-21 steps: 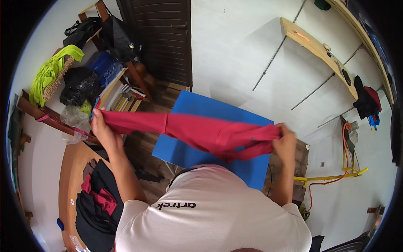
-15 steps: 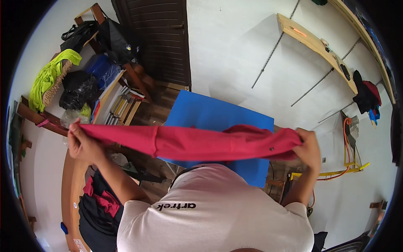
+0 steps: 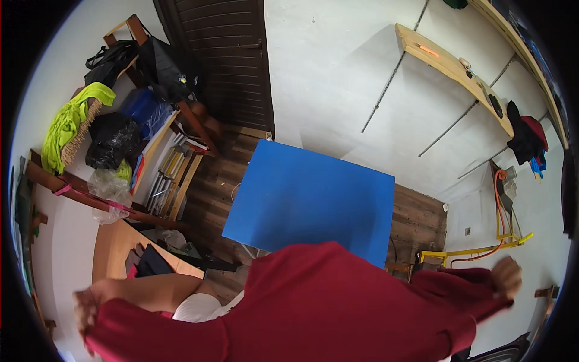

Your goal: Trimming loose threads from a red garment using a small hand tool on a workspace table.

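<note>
A dark red garment [image 3: 344,301], apparently long-sleeved, is spread wide across my chest and hides most of my white shirt [image 3: 198,308]. At the lower left, my left hand [image 3: 88,311] is closed on one outer end of the cloth. My right hand [image 3: 506,279], slightly blurred, grips the opposite end at the right, with the cloth bunched below its fist. The garment's upper edge overlaps the near side of the blue table [image 3: 319,199].
Left stands a wooden rack [image 3: 193,130] with black bags [image 3: 164,67], a yellow-green cloth [image 3: 69,123] and plastic bags. A brown desk [image 3: 114,244] holds dark cloth [image 3: 152,262]. A wooden shelf [image 3: 449,66] and a yellow metal frame [image 3: 482,253] are at the right wall.
The garment went from a narrow strip stretched over the table to a broad spread against my chest. Both hands came nearer to me and moved farther apart, still gripping it.
</note>
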`<state>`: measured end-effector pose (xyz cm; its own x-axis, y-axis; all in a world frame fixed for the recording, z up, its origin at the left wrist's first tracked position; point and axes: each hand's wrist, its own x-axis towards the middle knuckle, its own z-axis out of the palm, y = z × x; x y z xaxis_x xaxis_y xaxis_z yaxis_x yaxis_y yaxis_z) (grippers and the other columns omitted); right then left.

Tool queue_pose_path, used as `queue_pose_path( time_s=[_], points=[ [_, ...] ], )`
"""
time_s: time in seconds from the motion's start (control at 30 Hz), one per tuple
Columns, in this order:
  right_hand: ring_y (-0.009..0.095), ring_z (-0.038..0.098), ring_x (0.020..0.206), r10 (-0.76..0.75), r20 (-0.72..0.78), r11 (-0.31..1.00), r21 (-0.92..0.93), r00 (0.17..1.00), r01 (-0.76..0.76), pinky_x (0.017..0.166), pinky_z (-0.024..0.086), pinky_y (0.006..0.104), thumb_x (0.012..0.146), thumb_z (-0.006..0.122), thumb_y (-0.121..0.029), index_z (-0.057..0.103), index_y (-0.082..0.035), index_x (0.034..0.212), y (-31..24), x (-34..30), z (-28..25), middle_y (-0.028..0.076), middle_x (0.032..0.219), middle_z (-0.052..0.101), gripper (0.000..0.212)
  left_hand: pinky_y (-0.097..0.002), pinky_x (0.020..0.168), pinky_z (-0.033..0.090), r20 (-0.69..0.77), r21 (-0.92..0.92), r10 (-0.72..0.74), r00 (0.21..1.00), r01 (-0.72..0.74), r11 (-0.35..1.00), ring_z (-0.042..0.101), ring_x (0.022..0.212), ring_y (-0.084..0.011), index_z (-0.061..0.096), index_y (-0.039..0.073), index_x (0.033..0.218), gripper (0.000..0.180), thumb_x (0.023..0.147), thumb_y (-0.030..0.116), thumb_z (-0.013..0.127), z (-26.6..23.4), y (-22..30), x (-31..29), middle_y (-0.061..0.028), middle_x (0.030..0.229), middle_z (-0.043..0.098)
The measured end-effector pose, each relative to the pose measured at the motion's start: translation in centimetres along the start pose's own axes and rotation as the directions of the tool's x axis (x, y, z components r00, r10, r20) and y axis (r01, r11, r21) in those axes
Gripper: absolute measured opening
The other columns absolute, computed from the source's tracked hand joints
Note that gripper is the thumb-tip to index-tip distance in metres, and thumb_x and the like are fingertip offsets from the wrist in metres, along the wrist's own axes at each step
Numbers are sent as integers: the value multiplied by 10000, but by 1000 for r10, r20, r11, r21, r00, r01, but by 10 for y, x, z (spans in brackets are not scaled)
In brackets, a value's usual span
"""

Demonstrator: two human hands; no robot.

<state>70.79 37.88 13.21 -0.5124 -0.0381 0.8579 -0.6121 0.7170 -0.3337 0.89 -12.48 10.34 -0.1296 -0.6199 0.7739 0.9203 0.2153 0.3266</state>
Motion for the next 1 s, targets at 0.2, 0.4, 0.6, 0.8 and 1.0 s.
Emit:
queue_pose_path(
  time_s=[0.2,0.4,0.6,0.8,1.0],
  points=[
    [119,540,645,741,-157,562,-386,653,-731,607,429,287,754,825,-177,658,-12,805,198,51,68,20,676,581,240,-316,822,584,400,-2,-58,915,64,998,732,902,-195,746,24,1130,145,1021,81,671,99,-31,-112,-99,1028,779],
    [419,499,1264,388,-267,360,-837,882,-412,1099,398,505,917,802,-361,621,-40,1341,317,70,160,211,1331,598,561,-364,974,493,624,448,-722,298,621,643,643,1112,-257,574,-105,1315,680,1058,524,596,158,-95,-284,-230,1213,671],
    [497,486,1298,792,-496,-30,-615,357,-788,1129,367,580,972,670,-546,503,53,1422,298,-142,301,312,1386,540,768,-523,1215,345,430,868,-738,-521,15,496,401,1490,-480,358,-129,1548,1302,810,926,549,-9,-11,-436,-353,1563,444],
    [508,361,1444,839,-478,-234,-748,261,-621,1171,315,623,891,756,-594,408,17,1486,227,-266,396,312,1555,380,921,-551,1034,478,677,579,-623,-393,-239,780,564,1270,-415,556,-9,1287,757,855,566,793,-96,40,-465,-236,1313,602],
    [468,663,1153,901,-410,-281,-306,-140,-910,979,524,526,836,871,-471,471,-36,1257,234,-247,355,280,1256,659,726,-539,919,547,586,741,-663,-466,-22,671,682,1078,-457,618,-34,1115,417,933,325,725,-102,-19,-491,-259,1137,714]
  ],
)
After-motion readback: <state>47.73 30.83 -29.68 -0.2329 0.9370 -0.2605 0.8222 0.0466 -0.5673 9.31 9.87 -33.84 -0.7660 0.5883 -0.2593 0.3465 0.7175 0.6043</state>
